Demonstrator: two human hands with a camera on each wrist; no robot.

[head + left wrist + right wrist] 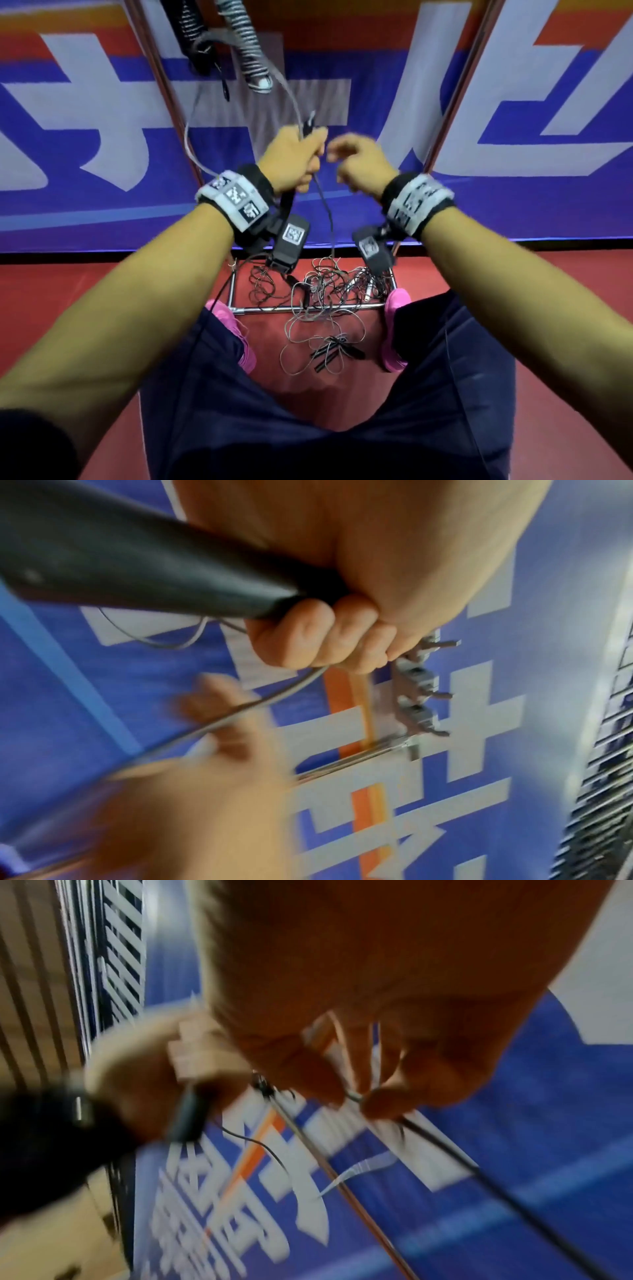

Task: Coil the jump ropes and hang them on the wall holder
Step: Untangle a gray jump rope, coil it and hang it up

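One jump rope is in hand: the left hand clenches its black handle, and the right hand pinches the thin cord just right of it. The cord looks light, springy and slick, so loops are best held near the handle. Other ropes lie tangled on the floor.

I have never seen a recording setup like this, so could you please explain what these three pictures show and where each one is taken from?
There is no machine here: a person wears three cameras. One view looks down from the head; the other two look along each wrist at the fingers. The left hand grips the black handle of a jump rope. The right hand, blurred, pinches a thin cord between thumb and finger. On the red floor, between the pink shoes, lies a tangle of loose ropes. The left wrist view shows the wall holder with its hooks; coiled ropes hang at the head view's top.
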